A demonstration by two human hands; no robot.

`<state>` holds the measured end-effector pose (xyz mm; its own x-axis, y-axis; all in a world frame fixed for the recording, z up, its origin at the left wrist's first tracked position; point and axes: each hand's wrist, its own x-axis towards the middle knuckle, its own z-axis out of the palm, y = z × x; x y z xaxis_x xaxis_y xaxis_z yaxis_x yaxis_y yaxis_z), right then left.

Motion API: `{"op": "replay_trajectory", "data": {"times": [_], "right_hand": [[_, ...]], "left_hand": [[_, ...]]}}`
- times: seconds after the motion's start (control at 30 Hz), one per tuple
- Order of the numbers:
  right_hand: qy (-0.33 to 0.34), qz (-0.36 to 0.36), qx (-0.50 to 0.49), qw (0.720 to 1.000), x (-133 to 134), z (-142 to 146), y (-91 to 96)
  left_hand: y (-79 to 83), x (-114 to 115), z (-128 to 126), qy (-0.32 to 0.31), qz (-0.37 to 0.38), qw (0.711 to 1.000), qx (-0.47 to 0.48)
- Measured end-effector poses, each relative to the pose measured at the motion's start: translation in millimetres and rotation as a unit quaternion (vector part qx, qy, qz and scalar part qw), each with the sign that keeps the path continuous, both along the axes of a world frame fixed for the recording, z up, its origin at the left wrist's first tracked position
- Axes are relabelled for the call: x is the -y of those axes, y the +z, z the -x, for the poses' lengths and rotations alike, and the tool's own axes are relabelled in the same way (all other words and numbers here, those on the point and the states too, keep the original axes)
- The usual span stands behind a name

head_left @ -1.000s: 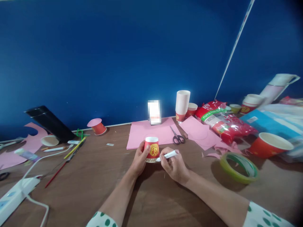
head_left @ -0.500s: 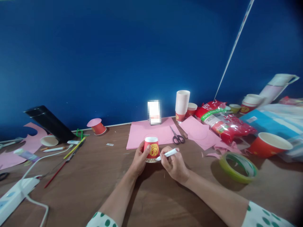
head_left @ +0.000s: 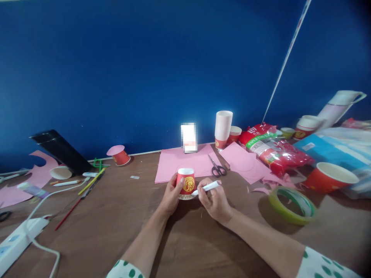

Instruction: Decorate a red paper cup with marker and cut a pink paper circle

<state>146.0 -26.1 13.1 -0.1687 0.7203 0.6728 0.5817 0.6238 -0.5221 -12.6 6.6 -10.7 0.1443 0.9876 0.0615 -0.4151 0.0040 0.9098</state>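
My left hand (head_left: 172, 193) is closed around the left side of a red paper cup (head_left: 187, 184). The cup is upside down, its white base up, with a gold emblem on its side and a zigzag line on the pale band at its lower rim. Between the fingers of my right hand (head_left: 216, 202) is a white marker pen (head_left: 209, 187), its tip pointing left at or just beside the cup's lower right rim. Whether the tip touches the cup I cannot tell.
Beyond the cup lie pink paper sheets (head_left: 168, 164) and scissors (head_left: 217, 168). To the right are a roll of tape (head_left: 278, 208), a red cup (head_left: 323, 179) and a packet of paper cups (head_left: 269, 148). On the left are a black cylinder (head_left: 62, 150), pens and a power strip (head_left: 23, 235).
My right hand and the marker have shifted slightly to the right along the cup's lower rim. The left hand and the cup have barely moved.
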Motion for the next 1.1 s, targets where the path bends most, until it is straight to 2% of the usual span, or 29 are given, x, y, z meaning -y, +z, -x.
{"op": "replay_trajectory", "data": {"times": [0.37, 1.1], "right_hand": [[0.031, 0.025, -0.008, 0.999, -1.4, 0.8, 3.2], [-0.004, 0.012, -0.014, 1.000, -0.8, -0.4, 2.0]], "left_hand": [[-0.4, -0.5, -0.5, 0.010, 0.010, 0.999, 0.030], [-0.2, -0.9, -0.7, 0.009, 0.023, 0.999, 0.037]]}}
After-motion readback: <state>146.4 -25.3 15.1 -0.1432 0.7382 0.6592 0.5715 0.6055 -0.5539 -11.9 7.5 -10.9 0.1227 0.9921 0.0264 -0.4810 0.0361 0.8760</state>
